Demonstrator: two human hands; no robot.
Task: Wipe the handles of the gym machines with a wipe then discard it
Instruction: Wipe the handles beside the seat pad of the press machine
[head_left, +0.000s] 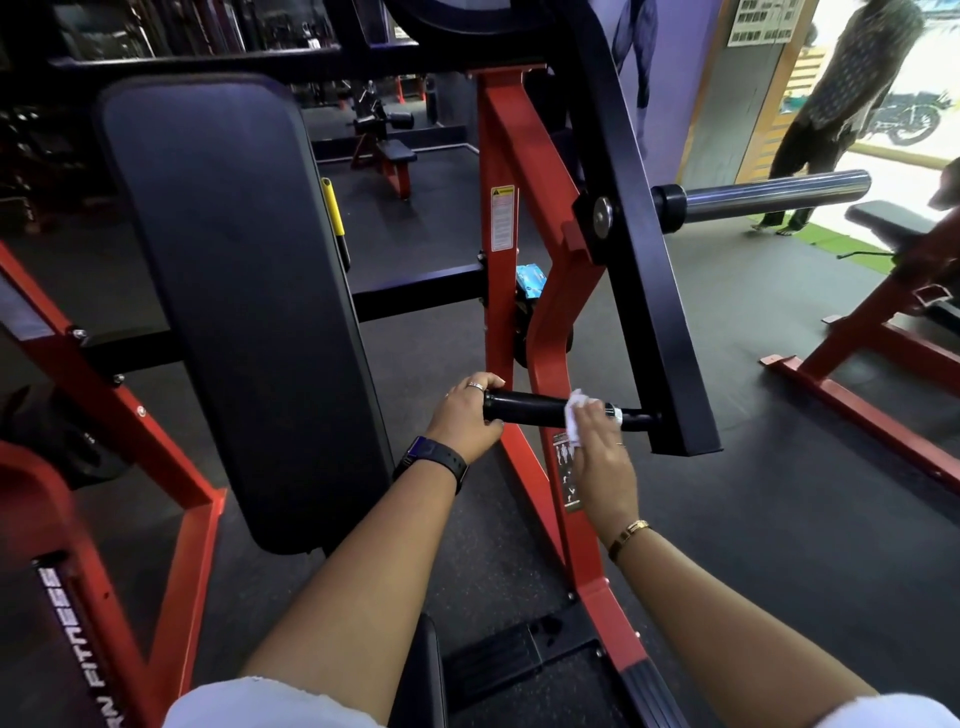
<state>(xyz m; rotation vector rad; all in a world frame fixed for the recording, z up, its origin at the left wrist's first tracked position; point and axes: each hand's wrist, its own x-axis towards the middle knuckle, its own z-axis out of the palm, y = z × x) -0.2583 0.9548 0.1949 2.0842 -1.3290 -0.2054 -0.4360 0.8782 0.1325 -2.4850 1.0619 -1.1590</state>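
Wipe (575, 420) sits wrapped on the black handle (524, 408), clamped under the right hand (597, 447); the left hand (467, 418) grips the handle's free end. Best to steady there and wipe the full length.

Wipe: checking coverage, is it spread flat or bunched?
Bunched: the wipe sits crumpled under the right hand, pressed against the black handle.
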